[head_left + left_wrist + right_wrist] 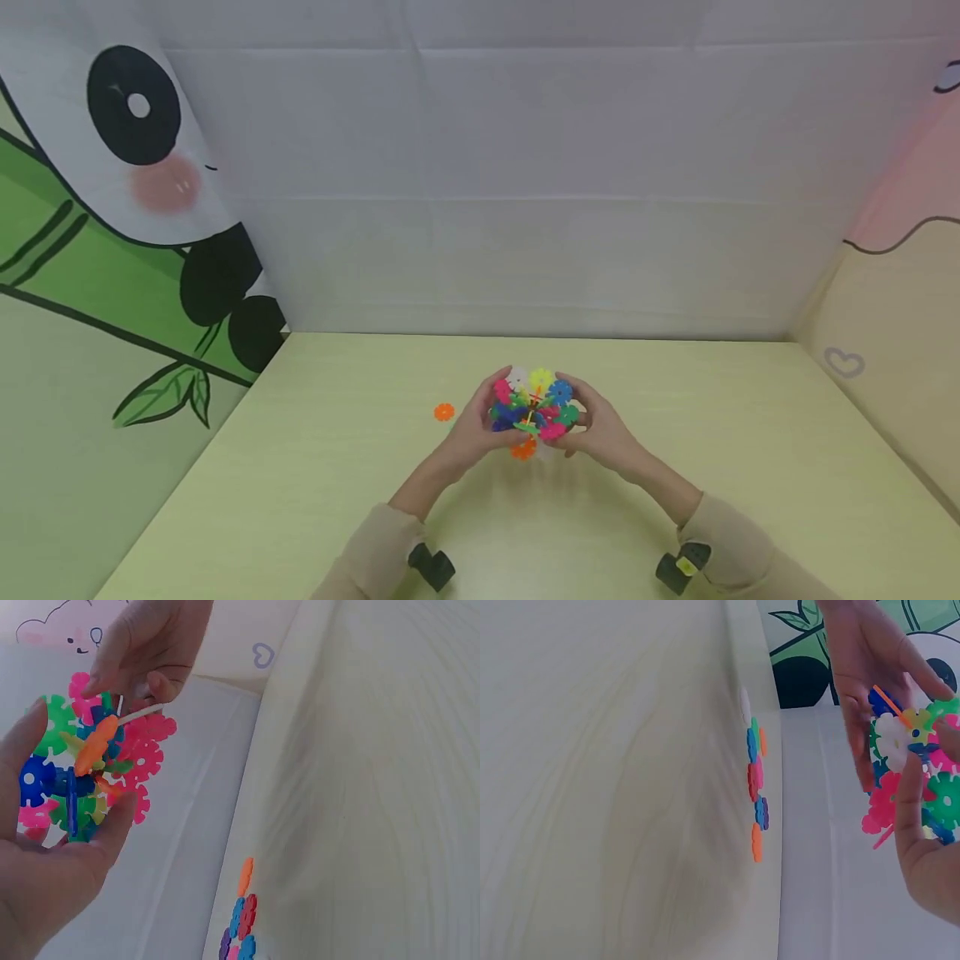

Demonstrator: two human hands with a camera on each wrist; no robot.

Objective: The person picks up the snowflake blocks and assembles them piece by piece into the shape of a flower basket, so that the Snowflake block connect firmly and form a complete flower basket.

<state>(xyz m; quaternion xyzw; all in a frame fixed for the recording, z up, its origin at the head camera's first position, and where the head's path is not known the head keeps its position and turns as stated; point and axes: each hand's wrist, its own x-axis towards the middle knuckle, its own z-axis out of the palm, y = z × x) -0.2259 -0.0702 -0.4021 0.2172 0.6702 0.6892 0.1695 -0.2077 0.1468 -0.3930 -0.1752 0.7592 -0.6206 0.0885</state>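
Note:
A ball of interlocked flower-shaped plastic discs (534, 407), in pink, blue, green, yellow, white and orange, is held up between both hands. My left hand (474, 429) grips its left side, fingers behind and thumb in front. From the right, my right hand (611, 437) holds the other side with curled fingers and thumb. In the left wrist view, the left thumb (116, 825) lies along the ball near an upright blue disc (72, 802). The right wrist view has the right hand's thumb (910, 802) against the ball, beside a white disc (891, 741).
A loose orange disc (444, 412) lies on the pale yellow table (337, 467), left of the ball. Several more loose discs (753, 781) lie on the table in the wrist views. A white wall (525, 208) stands behind, with printed panels at both sides.

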